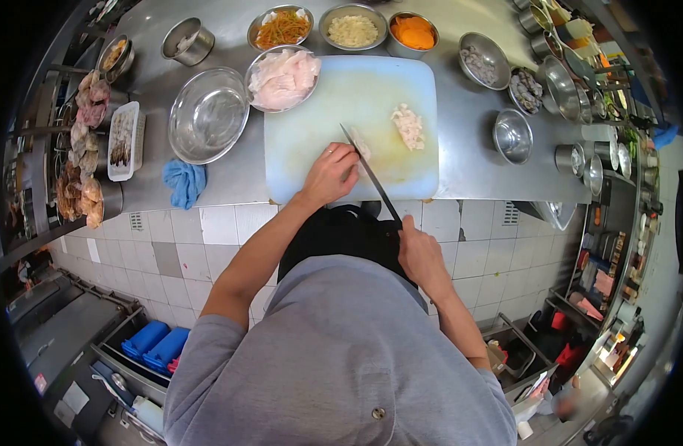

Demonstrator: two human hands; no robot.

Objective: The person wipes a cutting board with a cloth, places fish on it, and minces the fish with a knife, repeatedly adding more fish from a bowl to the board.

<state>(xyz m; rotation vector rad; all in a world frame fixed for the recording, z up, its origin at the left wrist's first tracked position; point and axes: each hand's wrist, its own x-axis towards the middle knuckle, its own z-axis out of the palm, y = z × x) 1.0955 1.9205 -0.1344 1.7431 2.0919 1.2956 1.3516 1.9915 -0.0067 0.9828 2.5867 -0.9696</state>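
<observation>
Grey shirt (341, 334): nearest the camera, below the table (464, 167).
Blue cloth (184, 183): crumpled at the table's near edge, soft and light, easy to pinch anywhere.
Wide steel bowl (209, 115): beyond the cloth; light and rigid by its look, best taken by the rim.
Pale raw meat (285, 76): heaped in a metal bowl (253, 99) against the board's far left corner; likely limp and slippery, so a piece wants flat fingers across its thickest part.
Left hand (332, 172): fingers bent together on the board beside the blade; whether they pin any meat, I cannot tell.
Cutting board (300, 137): broad, flat and probably stiff, its surface perhaps slick with moisture.
Meat strip (363, 144): near the board's middle, just right of the blade; small, soft, apt to slide or tear.
Knife (378, 184): long and stiff, slanting from the board towards the body; the handle is the safe hold.
Right hand (420, 255): wrapped around the knife's handle.
Diced meat (408, 126): piled towards the board's right; loose and sticky, easier scooped than pinched.
</observation>
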